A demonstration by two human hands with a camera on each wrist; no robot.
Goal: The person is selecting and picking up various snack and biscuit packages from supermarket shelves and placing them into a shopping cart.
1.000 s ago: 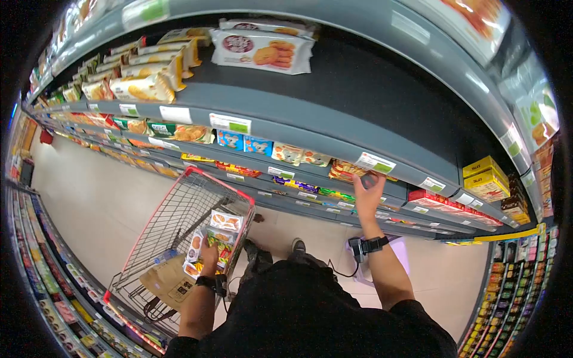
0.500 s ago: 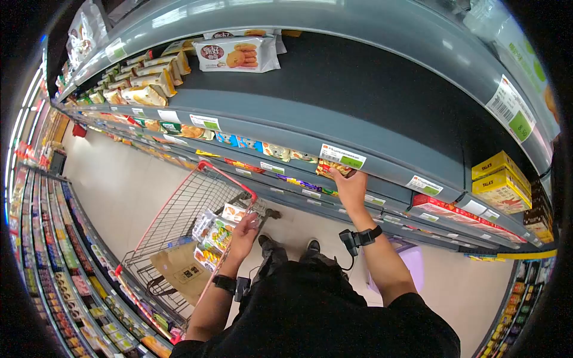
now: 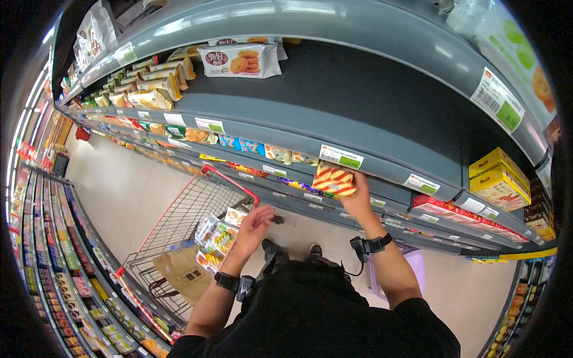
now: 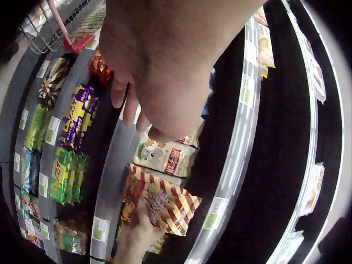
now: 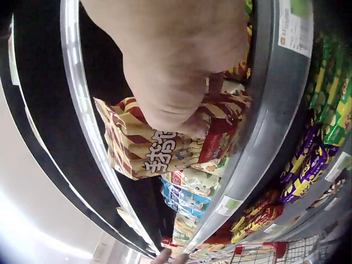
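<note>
My right hand grips a red-and-yellow striped snack packet just in front of the grey shelf edge, below a price tag. The right wrist view shows the same packet held by its end under my palm. My left hand hovers open over the red rim of the shopping cart, holding nothing, right beside the snack packets standing in the cart. In the left wrist view the fingers hang relaxed, and the striped packet shows further off.
Grey shelves full of biscuit and snack packs run left to right; cookie packs lie on the upper shelf and yellow boxes at right. A brown paper bag lies in the cart. A purple object sits on the floor. Another shelf row lines the left.
My right hand has drawn the striped packet out of the shelf. My left hand has let go of the packets in the cart and lifted up to the right, open.
</note>
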